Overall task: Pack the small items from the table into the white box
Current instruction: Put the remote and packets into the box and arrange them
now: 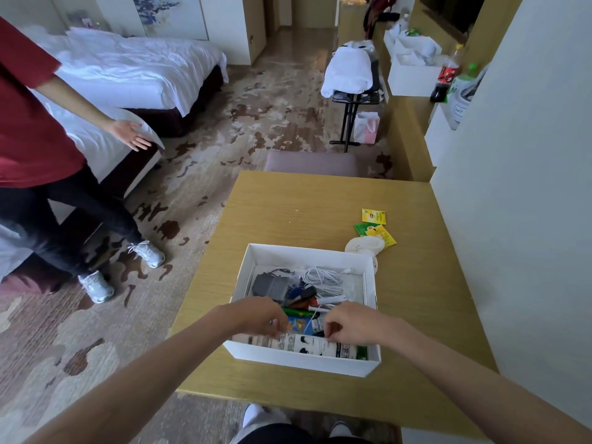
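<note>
Hands first: your left hand (256,317) and right hand (352,322) both reach into the near end of the white box (307,358), fingers curled down around a long white printed packet (304,342) that lies along the box's near wall; whether either hand truly grips it you cannot tell, since the fingertips are hidden behind the knuckles. Farther inside the box you see a dark grey pouch (272,285) at the left, a coiled white cable (323,277) at the far right, and a jumble of pens and small coloured items between them. The box sits on the wooden table (288,203), toward its near edge. Still out on the table, just beyond the box's far right corner, lie a cream cloth bundle (365,245), touching the box rim, and three tea sachets (374,227), yellow and green. At the far left a person in a red shirt (28,123) stands beside a white bed (134,68)
</note>
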`<state>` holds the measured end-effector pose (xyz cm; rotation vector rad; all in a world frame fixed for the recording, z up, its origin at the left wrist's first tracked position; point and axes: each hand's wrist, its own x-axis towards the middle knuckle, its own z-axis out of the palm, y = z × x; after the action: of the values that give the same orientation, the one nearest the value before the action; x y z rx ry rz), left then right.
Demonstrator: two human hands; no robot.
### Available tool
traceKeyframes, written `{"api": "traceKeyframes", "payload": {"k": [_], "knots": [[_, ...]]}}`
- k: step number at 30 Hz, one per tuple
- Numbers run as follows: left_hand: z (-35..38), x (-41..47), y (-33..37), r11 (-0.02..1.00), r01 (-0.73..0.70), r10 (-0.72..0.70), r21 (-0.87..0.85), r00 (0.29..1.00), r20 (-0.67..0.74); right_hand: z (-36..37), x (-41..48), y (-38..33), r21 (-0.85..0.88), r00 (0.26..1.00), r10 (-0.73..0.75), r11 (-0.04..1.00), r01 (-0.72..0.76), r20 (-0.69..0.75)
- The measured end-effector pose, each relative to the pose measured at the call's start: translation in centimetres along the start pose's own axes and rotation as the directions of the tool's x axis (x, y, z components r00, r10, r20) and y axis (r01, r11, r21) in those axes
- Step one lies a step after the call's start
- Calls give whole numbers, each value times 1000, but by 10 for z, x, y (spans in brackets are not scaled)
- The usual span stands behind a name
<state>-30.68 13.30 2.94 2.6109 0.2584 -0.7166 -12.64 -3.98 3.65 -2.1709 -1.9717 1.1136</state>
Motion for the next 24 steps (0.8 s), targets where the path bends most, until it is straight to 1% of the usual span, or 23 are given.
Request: {"api": "traceKeyframes", "payload": {"k": [3,7,10,13,16,19,24], "knots": [[0,2,2,997,29,-27,68,999,-26,1,5,3,-4,1000,-11,1000,12,11],[-2,3,4,993,83,-84,78,996,12,10,13,1,9,1000,-14,1000,14,-15],[-4,3,6,992,111,-112,57,994,19,13,18,0,96,996,-18,995,26,-88],[-7,0,6,987,159,-160,14,987,20,10,22,4,179,978,-50,980,87,-202],[-12,-4,6,981,194,-195,26,981,20,3,20,10,232,957,-42,966,111,-287],[-25,-7,8,978,207,-206,20,978,-42,-7,12,18,272,948,-49,952,140,-314],[-58,4,16,981,191,-193,-29,960,-204,-38,-2,43,293,924,-54,940,175,-379]]}}
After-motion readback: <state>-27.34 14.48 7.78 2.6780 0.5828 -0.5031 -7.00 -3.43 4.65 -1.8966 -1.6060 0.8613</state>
